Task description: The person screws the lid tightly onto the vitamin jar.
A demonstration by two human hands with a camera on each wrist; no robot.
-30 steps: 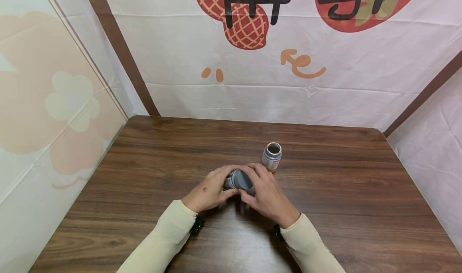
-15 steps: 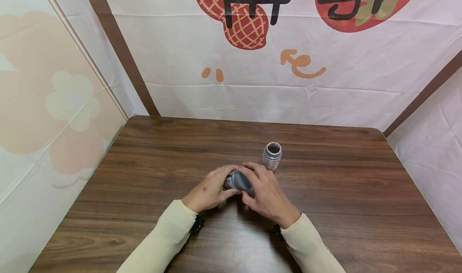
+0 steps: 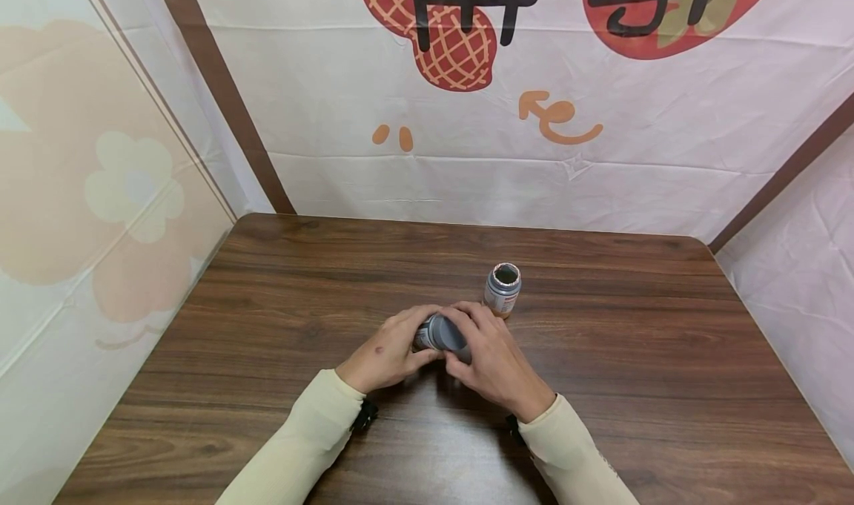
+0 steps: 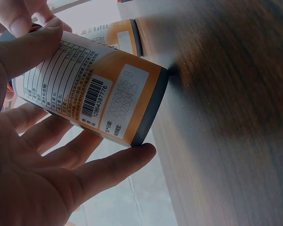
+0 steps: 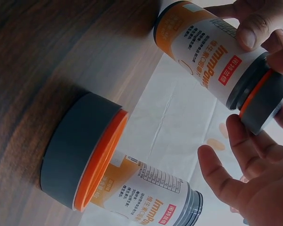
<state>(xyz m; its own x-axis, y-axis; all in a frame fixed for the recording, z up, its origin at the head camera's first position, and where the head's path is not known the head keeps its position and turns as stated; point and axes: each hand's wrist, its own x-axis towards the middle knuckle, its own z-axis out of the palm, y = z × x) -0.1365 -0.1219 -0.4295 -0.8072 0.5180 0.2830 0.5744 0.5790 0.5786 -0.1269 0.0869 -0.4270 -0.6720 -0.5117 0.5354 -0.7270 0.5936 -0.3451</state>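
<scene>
Tilted between my hands is a supplement bottle [image 5: 203, 52] with a white and orange label; its base edge touches or nearly touches the table in the left wrist view. My left hand [image 3: 387, 353] grips the bottle's body, thumb on one side and fingers along the other. With thumb and fingertips, my right hand [image 3: 492, 358] holds the dark grey cap [image 5: 269, 101] at the bottle's mouth. An orange band shows between cap and neck. A second, similar bottle [image 3: 502, 295] stands upright and uncapped just beyond my right hand.
Near the right hand, a loose dark grey cap [image 5: 70, 148] with an orange lining rests on the table in the right wrist view. The wood-grain table [image 3: 300, 290] ends at a printed cloth backdrop [image 3: 467, 179], with cloth at both sides too.
The right hand's fingers shift slightly about the cap and return. The left hand, the held bottle and the standing bottle keep their places.
</scene>
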